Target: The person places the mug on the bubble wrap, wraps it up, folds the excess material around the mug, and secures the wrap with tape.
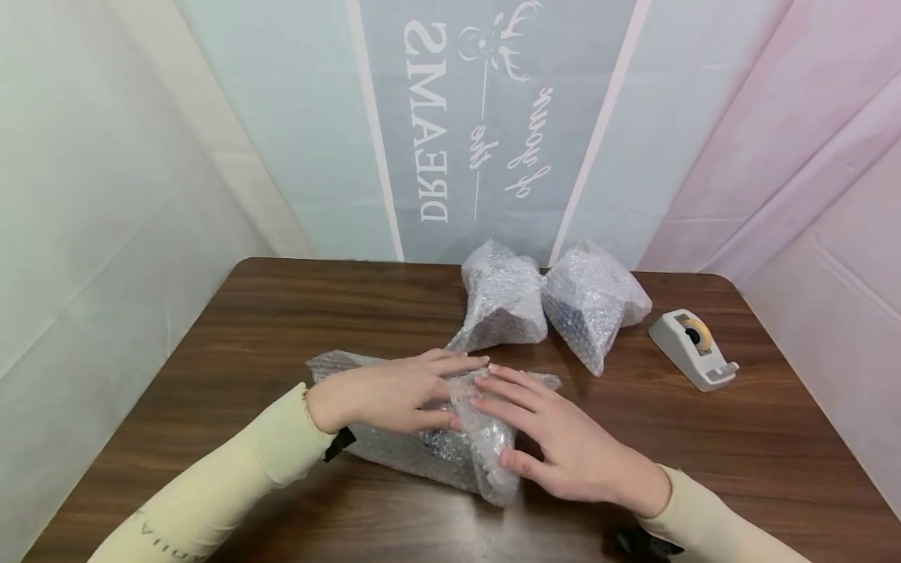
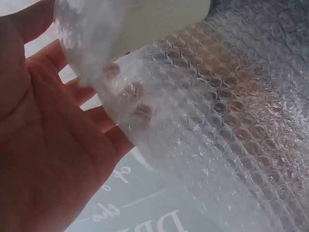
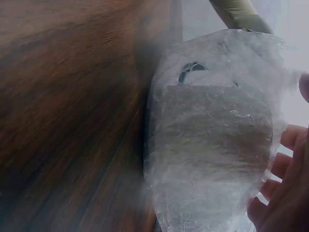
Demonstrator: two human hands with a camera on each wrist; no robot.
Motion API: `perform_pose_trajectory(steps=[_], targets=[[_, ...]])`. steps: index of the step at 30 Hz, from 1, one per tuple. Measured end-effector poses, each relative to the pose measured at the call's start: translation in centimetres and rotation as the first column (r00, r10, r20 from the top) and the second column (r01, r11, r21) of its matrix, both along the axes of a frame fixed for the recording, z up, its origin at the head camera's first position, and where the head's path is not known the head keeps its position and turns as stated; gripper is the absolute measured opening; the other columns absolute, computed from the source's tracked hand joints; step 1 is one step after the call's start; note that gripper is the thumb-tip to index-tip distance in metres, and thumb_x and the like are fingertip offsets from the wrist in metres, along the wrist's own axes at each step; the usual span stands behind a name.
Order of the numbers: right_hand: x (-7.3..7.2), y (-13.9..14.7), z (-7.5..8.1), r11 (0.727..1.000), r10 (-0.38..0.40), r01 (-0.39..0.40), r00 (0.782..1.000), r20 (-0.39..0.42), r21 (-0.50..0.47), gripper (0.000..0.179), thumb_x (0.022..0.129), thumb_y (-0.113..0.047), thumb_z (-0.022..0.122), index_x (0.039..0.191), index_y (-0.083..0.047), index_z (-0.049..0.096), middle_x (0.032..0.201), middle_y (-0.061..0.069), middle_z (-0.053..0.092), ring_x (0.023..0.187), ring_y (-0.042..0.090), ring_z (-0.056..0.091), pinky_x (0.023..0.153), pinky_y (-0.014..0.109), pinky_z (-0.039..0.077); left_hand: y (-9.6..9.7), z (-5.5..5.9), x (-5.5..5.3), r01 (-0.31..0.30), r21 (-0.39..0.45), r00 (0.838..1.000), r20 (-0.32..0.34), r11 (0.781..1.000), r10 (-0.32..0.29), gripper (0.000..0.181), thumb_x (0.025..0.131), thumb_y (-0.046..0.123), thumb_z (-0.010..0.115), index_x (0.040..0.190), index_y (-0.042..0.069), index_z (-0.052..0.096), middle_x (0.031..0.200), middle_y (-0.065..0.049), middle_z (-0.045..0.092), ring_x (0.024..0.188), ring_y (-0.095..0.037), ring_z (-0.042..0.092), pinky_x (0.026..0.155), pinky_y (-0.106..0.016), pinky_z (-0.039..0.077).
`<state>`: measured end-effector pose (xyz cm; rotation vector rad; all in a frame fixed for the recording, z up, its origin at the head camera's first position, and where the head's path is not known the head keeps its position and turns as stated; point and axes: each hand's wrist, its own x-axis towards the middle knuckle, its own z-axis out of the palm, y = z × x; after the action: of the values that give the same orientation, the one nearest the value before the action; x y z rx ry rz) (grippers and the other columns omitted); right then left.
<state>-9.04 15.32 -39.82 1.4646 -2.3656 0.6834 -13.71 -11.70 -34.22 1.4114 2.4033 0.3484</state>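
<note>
A sheet of bubble wrap (image 1: pixel 422 460) lies on the table, folded over itself around something whose kind I cannot tell. On its top, my left hand (image 1: pixel 390 393) rests with the fingers extended. My right hand (image 1: pixel 573 446) touches the raised flap at the right end, fingers spread and mostly straight. In the left wrist view, fingertips show through the clear bubble wrap (image 2: pixel 217 106). The right wrist view has the rounded end of the wrapped bundle (image 3: pixel 212 140), with the right fingers (image 3: pixel 282 164) along its side.
Two bubble-wrapped bundles, one on the left (image 1: pixel 503 293) and one on the right (image 1: pixel 594 297), stand at the back of the brown wooden table (image 1: pixel 317 301). A white tape dispenser (image 1: pixel 690 352) with a yellowish roll sits near the right edge. Fabric walls surround the table.
</note>
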Motion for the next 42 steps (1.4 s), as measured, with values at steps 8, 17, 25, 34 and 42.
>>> perform_pose_trajectory(steps=[8,17,25,34,42], targets=[[0.4,0.0,-0.1,0.994,-0.044,0.043,0.999,0.010,0.104,0.063,0.105,-0.052,0.037,0.157,-0.017,0.032,0.163,0.006,0.026,0.149,0.033,0.020,0.114,0.048,0.028,-2.8,0.8,0.1,-0.055,0.056,0.992,0.120,0.997,0.048,0.055,0.099,0.046,0.058,0.147,0.020,0.052,0.164,0.003,0.019,0.150,-0.019,0.015,0.115,-0.046,0.031],[0.3,-0.2,0.1,0.988,-0.063,0.063,0.998,-0.004,0.144,0.060,0.102,-0.050,0.049,0.150,-0.014,0.045,0.166,0.008,0.012,0.150,0.032,0.017,0.119,0.040,0.019,-9.0,1.0,-0.2,-0.271,0.060,0.961,0.079,0.961,0.266,0.068,0.098,0.053,0.055,0.154,0.018,0.040,0.159,-0.005,0.032,0.145,-0.029,0.029,0.113,-0.053,0.032],[0.4,-0.3,0.5,0.984,-0.091,0.081,0.994,0.056,0.160,0.060,0.100,-0.049,0.053,0.150,-0.016,0.047,0.166,0.004,0.011,0.150,0.033,0.014,0.114,0.052,0.029,-14.8,-2.4,-2.0,-0.462,0.058,0.887,0.015,0.885,0.462,0.063,0.100,0.040,0.059,0.145,-0.002,0.047,0.141,-0.022,0.051,0.127,-0.040,0.051,0.099,-0.057,0.044],[0.2,-0.2,0.6,0.981,-0.087,0.072,0.993,0.076,0.181,0.062,0.100,-0.049,0.053,0.154,-0.022,0.039,0.166,0.003,0.009,0.150,0.030,0.013,0.112,0.055,0.032,-17.4,-5.8,-2.9,-0.651,0.090,0.754,0.187,0.753,0.629,0.041,0.097,0.040,0.065,0.112,0.002,0.067,0.089,-0.002,0.064,0.077,-0.015,0.056,0.067,-0.033,0.047],[0.3,-0.1,0.6,0.971,-0.123,0.104,0.989,0.079,0.215,0.063,0.100,-0.053,0.050,0.156,-0.030,0.034,0.167,-0.002,0.005,0.151,0.026,0.014,0.111,0.053,0.035,-17.5,-5.2,-2.3,-0.591,0.204,0.766,0.446,0.780,0.463,0.028,0.102,0.021,0.057,0.080,0.006,0.064,0.072,-0.001,0.059,0.066,-0.015,0.057,0.061,-0.032,0.051]])
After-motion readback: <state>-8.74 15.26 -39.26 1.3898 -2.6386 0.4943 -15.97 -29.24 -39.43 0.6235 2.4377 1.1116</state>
